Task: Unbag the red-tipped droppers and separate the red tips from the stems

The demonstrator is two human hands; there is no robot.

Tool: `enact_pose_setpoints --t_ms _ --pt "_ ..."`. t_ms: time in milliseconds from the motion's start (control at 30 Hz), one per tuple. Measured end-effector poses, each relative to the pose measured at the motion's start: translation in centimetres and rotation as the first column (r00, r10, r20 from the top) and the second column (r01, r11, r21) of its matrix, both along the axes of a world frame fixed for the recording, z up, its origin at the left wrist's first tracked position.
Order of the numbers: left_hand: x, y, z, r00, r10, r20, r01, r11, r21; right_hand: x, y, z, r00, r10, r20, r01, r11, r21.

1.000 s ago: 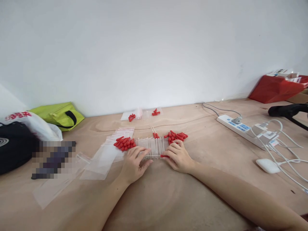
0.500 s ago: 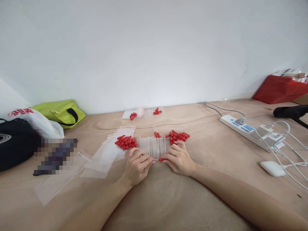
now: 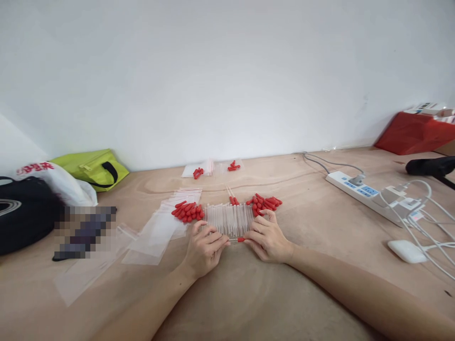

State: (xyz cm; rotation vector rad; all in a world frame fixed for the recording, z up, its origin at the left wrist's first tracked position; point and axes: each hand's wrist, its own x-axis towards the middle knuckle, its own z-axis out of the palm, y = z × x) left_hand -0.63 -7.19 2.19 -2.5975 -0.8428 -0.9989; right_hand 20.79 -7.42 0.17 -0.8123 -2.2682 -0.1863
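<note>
Between the thumb and fingers of my left hand (image 3: 206, 248) is a thin clear glass dropper tube (image 3: 233, 240). My right hand (image 3: 266, 239) pinches a red rubber bulb (image 3: 241, 239), which sits in line with the tube and meets its right end. How far the tube reaches into the bulb cannot be made out. Just beyond my fingers lies a row of glass tubes (image 3: 229, 219) side by side. Piles of red rubber bulbs flank the row, a left pile (image 3: 187, 211) and a right pile (image 3: 265, 203). Two droppers with red bulbs (image 3: 233, 200) lie behind the row.
Clear zip bags (image 3: 152, 237) lie fanned out to the left. Small bags with red bulbs (image 3: 198, 173) are near the wall. A power strip (image 3: 362, 194) with cables and a white charger case (image 3: 407, 251) are on the right. A lime-green bag (image 3: 88, 168) stands far left.
The view has shifted slightly. A little more of the tube shows between my left fingertips and the bulb. Both hands keep their pinch, nearly in place.
</note>
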Motion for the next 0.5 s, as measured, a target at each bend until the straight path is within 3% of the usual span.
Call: enact_pose_setpoints --t_ms 367,500 --pt "-0.5 -0.1 -0.2 1.000 0.012 0.027 -0.012 1.000 0.028 0.2 -0.1 0.2 0.999 0.008 -0.032 -0.007 1.000 0.012" --pt "-2.8 0.7 -0.6 0.980 0.182 0.086 -0.183 0.983 0.011 1.2 0.2 0.2 0.988 -0.098 -0.118 0.096 0.995 -0.025"
